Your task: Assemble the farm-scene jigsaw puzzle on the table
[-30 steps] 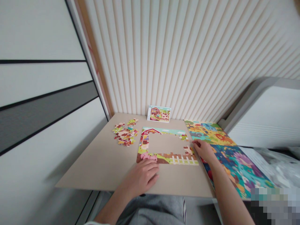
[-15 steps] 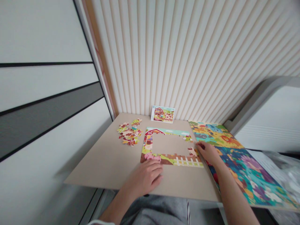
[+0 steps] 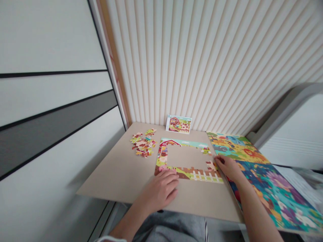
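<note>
A partly joined jigsaw puzzle [image 3: 202,175] lies on the table: a farm-scene border around a bare middle, with a gap in its right side. My left hand [image 3: 164,189] rests at its lower left edge, palm down with loosely stretched fingers, touching the pink part of the border. Beside the right edge, my right hand [image 3: 225,165] has thumb and fingers pinched together; whatever may be between the fingertips is hidden. A heap of loose puzzle pieces [image 3: 143,144] lies left of the border. Behind it a small picture card [image 3: 179,124] of the farm leans against the pleated wall.
To the right lie two colourful finished-looking pictures, one with yellow animals [image 3: 237,146] and one in dark blue [image 3: 277,195]. The beige table [image 3: 111,178] ends close to my lap. White panels [image 3: 63,151] stand on the left, a pleated curtain [image 3: 156,60] at the back.
The whole view has shifted slightly, so everything sits a little further right. Both hands stay in about the same places against the puzzle.
</note>
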`<control>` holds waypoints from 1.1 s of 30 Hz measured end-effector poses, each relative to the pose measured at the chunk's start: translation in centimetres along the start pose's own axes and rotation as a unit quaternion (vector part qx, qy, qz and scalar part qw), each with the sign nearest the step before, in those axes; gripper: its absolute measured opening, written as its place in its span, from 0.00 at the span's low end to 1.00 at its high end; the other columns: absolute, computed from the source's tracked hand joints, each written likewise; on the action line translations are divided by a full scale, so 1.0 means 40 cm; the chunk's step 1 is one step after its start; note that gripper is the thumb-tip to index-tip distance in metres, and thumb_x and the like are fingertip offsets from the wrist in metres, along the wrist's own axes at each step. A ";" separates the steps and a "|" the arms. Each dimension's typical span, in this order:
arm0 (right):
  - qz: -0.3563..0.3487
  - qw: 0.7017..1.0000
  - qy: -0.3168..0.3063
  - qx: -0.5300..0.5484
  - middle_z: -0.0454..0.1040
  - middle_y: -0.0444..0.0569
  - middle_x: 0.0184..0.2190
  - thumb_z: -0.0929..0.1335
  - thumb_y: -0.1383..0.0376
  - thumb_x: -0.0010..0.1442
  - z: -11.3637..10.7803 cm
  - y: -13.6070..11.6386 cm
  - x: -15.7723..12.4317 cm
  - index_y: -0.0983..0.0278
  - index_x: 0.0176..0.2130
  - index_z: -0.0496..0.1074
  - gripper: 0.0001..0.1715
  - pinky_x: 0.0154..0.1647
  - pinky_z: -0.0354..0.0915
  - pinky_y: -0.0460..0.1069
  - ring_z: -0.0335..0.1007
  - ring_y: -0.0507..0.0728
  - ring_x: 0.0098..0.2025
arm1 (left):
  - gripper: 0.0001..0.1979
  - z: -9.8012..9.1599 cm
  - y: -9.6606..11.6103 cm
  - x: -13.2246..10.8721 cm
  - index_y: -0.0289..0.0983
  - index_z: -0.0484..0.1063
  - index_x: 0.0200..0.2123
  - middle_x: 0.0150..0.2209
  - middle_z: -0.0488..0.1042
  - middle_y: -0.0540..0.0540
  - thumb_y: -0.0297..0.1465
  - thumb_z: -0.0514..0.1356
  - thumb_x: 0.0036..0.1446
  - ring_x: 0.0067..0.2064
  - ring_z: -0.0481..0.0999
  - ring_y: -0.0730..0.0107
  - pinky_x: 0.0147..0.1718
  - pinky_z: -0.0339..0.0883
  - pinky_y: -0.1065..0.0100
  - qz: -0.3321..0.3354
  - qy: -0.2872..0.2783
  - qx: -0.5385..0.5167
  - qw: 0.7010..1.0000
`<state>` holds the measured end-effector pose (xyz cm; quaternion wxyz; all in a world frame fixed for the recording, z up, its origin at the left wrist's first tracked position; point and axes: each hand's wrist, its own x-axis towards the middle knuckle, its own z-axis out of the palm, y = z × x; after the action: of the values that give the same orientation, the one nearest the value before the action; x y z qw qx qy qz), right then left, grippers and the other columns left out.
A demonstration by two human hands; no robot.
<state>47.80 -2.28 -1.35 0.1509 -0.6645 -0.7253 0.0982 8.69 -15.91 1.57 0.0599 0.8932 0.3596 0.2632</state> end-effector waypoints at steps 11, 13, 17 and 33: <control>-0.009 1.000 -0.005 -0.002 0.81 0.51 0.36 0.62 0.54 0.63 0.010 0.022 0.008 0.59 0.43 0.78 0.20 0.36 0.64 0.50 0.77 0.62 0.36 | 0.15 -0.152 -0.319 0.020 0.39 0.75 0.52 0.53 0.75 0.39 0.34 0.53 0.67 0.58 0.71 0.54 0.60 0.62 0.51 -0.146 0.058 0.162 0.974; -0.013 1.000 -0.010 -0.002 0.81 0.50 0.36 0.62 0.53 0.63 0.013 0.027 0.010 0.59 0.42 0.77 0.20 0.36 0.65 0.50 0.77 0.62 0.36 | 0.17 -0.160 -0.415 0.010 0.38 0.75 0.51 0.53 0.75 0.37 0.38 0.55 0.66 0.57 0.71 0.52 0.59 0.62 0.51 -0.207 0.068 0.183 0.959; -0.014 1.000 -0.013 -0.003 0.81 0.51 0.36 0.61 0.52 0.63 0.019 0.037 0.013 0.59 0.42 0.77 0.21 0.36 0.65 0.51 0.77 0.62 0.36 | 0.24 -0.142 -0.518 -0.022 0.38 0.75 0.53 0.52 0.76 0.37 0.47 0.58 0.62 0.54 0.72 0.49 0.55 0.65 0.54 -0.312 0.070 0.186 0.929; 0.003 1.000 -0.009 -0.024 0.81 0.50 0.39 0.62 0.50 0.63 0.019 0.049 0.019 0.57 0.47 0.77 0.23 0.37 0.66 0.53 0.77 0.64 0.39 | 0.21 -0.139 -0.516 -0.069 0.36 0.73 0.51 0.51 0.73 0.40 0.38 0.63 0.55 0.45 0.77 0.61 0.46 0.73 0.60 -0.308 0.163 -0.098 0.932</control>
<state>49.30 -1.28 -2.66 0.1277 -0.6689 -0.7271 0.0870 -8.42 -3.06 -0.99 0.1662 0.6728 0.5944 0.4079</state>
